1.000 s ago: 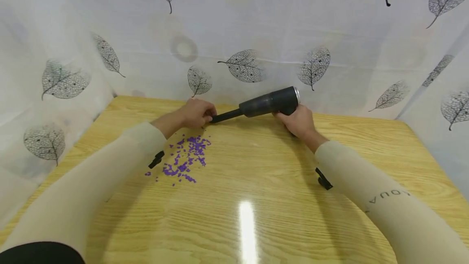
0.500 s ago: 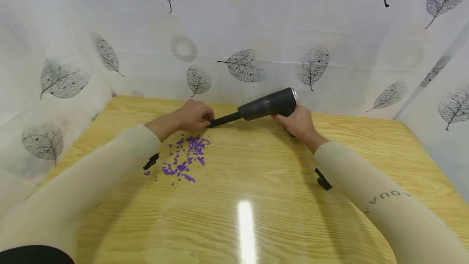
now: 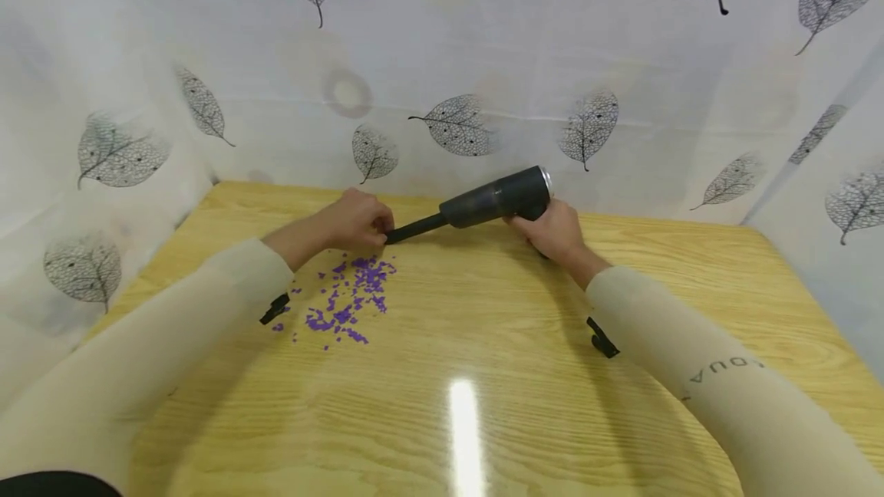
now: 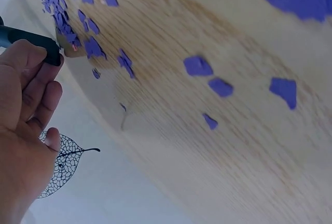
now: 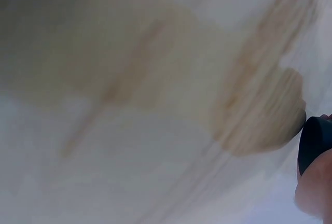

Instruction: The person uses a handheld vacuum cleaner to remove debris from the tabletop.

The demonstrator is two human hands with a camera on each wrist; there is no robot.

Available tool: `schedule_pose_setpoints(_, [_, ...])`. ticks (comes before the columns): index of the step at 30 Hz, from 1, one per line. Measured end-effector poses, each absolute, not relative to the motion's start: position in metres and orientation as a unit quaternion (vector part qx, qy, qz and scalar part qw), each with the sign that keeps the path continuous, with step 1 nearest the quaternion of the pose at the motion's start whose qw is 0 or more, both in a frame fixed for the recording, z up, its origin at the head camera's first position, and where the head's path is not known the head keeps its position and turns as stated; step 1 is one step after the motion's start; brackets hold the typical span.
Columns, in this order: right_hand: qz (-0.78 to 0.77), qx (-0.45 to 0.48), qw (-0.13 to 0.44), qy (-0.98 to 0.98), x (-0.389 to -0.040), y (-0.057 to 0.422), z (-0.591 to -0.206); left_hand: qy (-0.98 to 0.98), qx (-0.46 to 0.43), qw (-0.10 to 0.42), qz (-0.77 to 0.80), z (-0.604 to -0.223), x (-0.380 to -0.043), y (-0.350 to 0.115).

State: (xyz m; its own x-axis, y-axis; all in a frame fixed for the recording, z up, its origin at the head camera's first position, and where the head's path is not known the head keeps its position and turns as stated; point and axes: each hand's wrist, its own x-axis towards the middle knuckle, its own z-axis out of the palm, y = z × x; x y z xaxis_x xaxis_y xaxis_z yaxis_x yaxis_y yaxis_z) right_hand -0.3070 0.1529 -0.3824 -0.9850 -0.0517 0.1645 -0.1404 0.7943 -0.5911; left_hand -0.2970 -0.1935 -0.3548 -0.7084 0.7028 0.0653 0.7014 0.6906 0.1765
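Observation:
A black handheld vacuum cleaner (image 3: 493, 196) is held slantwise over the back of the table, its thin nozzle (image 3: 417, 228) pointing left and down. My right hand (image 3: 552, 232) grips its handle under the thick body. With the thumb and fingers my left hand (image 3: 359, 221) pinches the nozzle's tip, seen also in the left wrist view as a dark tube end (image 4: 46, 47). Purple scraps (image 3: 355, 294) lie scattered on the table just in front of the left hand. In the right wrist view only a bit of the right hand (image 5: 314, 190) and the dark handle (image 5: 314, 141) show.
The wood-grain table (image 3: 497, 343) reaches back to a white curtain (image 3: 525, 44) printed with dark leaves. A strip of light reflects off the tabletop near the front. Black straps (image 3: 275, 308) show under both sleeves.
Both hands have shifted slightly left and a little toward the front, bringing the vacuum cleaner along. The nozzle tip is nearer the purple scraps, which look unchanged.

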Motion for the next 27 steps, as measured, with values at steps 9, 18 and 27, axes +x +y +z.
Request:
schedule_pose_setpoints(9, [0.326,0.048,0.061,-0.942,-0.303,0.158,-0.38,0.916,0.378,0.018,0.135,-0.352,-0.294,-0.189])
schedule_pose_setpoints(18, [0.331,0.053,0.05,-0.941,-0.298,0.168,-0.383,0.915,0.378,0.039,0.139,-0.35,-0.286,-0.18])
schedule_pose_setpoints(27, [0.322,0.065,0.051,-0.943,-0.296,0.172,-0.384,0.903,0.407,0.024,0.134,-0.353,-0.282,-0.177])
